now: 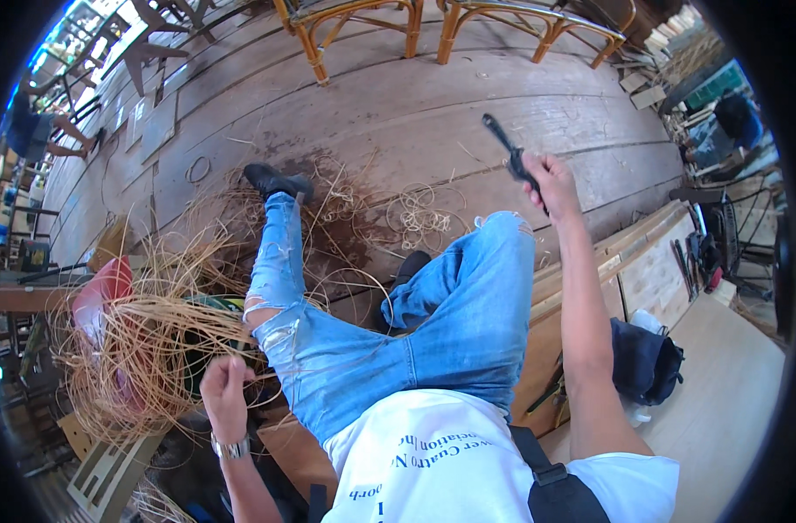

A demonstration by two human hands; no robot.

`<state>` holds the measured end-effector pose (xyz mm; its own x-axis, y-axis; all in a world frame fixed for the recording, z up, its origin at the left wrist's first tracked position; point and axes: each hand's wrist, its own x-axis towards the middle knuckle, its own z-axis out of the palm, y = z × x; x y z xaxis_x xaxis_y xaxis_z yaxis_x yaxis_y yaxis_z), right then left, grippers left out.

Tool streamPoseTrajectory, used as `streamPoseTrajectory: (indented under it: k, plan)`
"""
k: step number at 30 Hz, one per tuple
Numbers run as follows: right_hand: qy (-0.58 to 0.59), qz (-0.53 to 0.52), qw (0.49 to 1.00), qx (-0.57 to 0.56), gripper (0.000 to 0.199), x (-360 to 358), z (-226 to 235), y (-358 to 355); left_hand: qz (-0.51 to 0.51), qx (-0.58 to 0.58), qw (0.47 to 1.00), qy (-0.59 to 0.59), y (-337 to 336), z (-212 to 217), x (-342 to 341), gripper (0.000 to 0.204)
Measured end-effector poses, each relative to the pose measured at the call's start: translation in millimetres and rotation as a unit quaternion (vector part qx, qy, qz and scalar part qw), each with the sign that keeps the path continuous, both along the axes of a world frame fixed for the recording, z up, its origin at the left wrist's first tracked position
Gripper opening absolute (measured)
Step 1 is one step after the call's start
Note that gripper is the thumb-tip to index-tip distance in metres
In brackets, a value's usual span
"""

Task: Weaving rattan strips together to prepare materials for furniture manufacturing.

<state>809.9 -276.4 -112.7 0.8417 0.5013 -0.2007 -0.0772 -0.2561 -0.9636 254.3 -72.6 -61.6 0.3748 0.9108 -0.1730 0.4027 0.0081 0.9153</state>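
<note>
My right hand [555, 185] is raised over the floor, its fingers wrapped round a slim black hand tool [500, 135]. One long end points away to the far left; its exact kind is not clear. Low at the left, my left hand [225, 383] is closed beside a large tangled bundle of thin rattan strands [145, 349]. What those fingers pinch, if anything, is too small to make out. Part of the bundle lies over a red and white plastic bag [103, 296]. My legs in torn blue jeans [354, 366] are spread between the hands.
Loose rattan coils [420, 218] and a dark stain lie on the plank floor [372, 113] by my shoes. Rattan furniture frames [354, 17] stand at the far side. To my right, a wooden bench [721, 366] bears a dark blue bag [646, 362] and several tools [684, 266].
</note>
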Motion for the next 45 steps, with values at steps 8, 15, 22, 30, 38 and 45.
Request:
streamPoseTrajectory:
  k: [8,15,22,30,38,45]
  plan:
    - [0.033,0.095,0.984,0.144,0.025,-113,52,57,-0.351,0.141,0.918,0.121,3,-3,197,0.018]
    - [-0.12,0.194,0.971,-0.076,0.031,-147,15,68,-0.394,0.0,0.917,-0.063,-9,-11,244,0.022]
    - [-0.092,0.12,0.98,-0.13,0.031,0,5,-1,-0.386,-0.099,0.899,0.18,108,36,140,0.026]
    - [-0.1,-0.041,0.989,-0.104,0.037,119,-35,-97,-0.34,-0.073,0.894,0.281,182,95,46,0.024]
    - [-0.137,-0.106,0.977,-0.127,0.039,152,-45,-129,-0.298,0.072,0.845,0.437,296,81,-74,0.023]
    - [-0.183,-0.063,0.96,-0.2,0.035,99,-36,-86,0.129,-0.147,0.959,-0.205,457,75,-141,0.028]
